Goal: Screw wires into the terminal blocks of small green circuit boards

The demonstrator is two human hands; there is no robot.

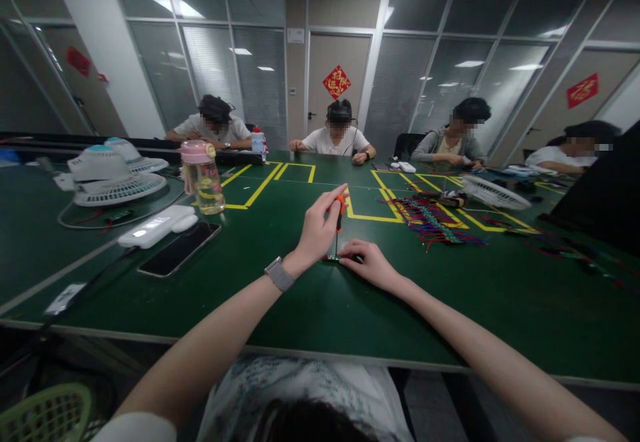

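Observation:
My left hand (318,227) is wrapped round the orange and black handle of a screwdriver (341,214), which stands nearly upright. Its thin shaft points down at a small green circuit board (331,258) lying on the table. From the right, my right hand (367,262) pinches the edge of that board with thumb and fingertips, keeping it against the surface. The exact spot where the screwdriver tip meets the board is too small to make out.
Left on the green table (280,322) are a phone (180,249), a white power strip (156,226), a drink bottle (207,182) and fans (119,179). Wired circuit boards (435,221) lie right, near a fan grille (495,192). Several people sit opposite.

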